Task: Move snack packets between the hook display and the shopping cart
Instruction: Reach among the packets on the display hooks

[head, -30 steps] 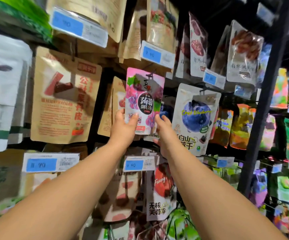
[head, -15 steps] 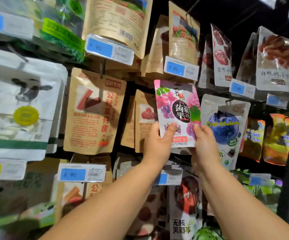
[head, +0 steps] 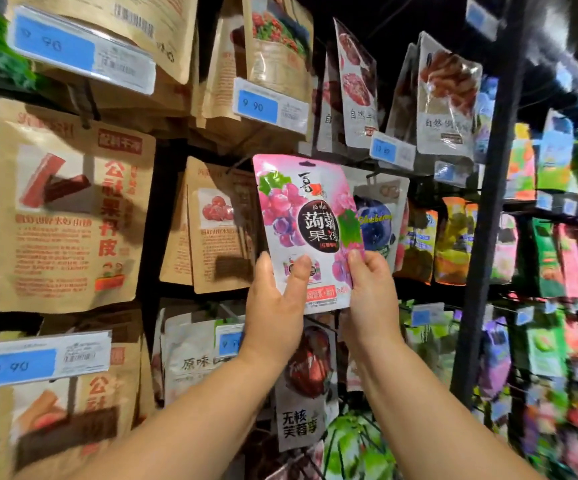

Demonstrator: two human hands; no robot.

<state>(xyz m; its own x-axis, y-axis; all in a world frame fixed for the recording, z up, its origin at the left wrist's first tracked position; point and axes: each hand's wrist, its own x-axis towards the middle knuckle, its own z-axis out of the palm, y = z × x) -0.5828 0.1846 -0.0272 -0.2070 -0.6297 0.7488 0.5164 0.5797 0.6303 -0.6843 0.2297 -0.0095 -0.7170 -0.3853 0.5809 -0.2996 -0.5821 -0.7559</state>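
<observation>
Pinching glossy, flat pink packet [head: 306,216] with both hands [head: 275,306].

Hook display [head: 485,237]: dark frame, black upright post right of centre, rows of hooks with pouches hanging face-out. Left column: large kraft pouch [head: 69,209], red print. Next column: smaller kraft pouch [head: 218,230], partly in shadow. Blue price tag [head: 270,107] reading 9 90 is clipped above it; a second tag [head: 38,363], 8 90, lower left. Blueberry pouch [head: 381,223] mid-row, partly covered. White pouch [head: 448,109] top right. Multicoloured packets [head: 550,258] right of post, blurred.
</observation>
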